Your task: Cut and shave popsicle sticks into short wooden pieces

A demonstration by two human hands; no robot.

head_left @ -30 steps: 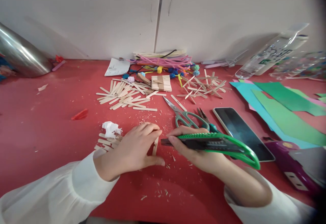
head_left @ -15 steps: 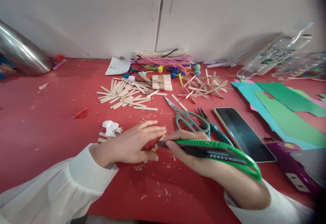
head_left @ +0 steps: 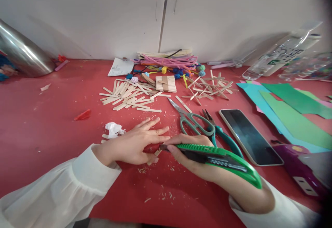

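Note:
My right hand [head_left: 198, 171] is wrapped round a green utility knife [head_left: 223, 157], whose blade end points left. The blade's tip meets a short wooden craft stick [head_left: 157, 152] on the red table. My left hand [head_left: 131, 145] lies low over the table with its fingers spread. Its thumb presses on the near end of that stick, and part of the stick is hidden beneath the hand. Fine wood shavings [head_left: 169, 196] are scattered around and in front of both hands. Beside the left wrist is a crumpled white scrap [head_left: 114, 130] on several craft sticks.
Ahead lie loose craft sticks [head_left: 127, 94], a stick block [head_left: 166, 83] and pink pipe cleaners [head_left: 168, 61]. Scissors [head_left: 195, 122], pliers [head_left: 225, 138], a phone [head_left: 250, 136] and a purple glue gun [head_left: 298, 169] are at right, near coloured paper [head_left: 290, 117] and plastic bottles [head_left: 282, 53].
My left hand's fingers have spread wider. The knife's rear end has tilted slightly down and to the left, while its blade stays at the craft stick.

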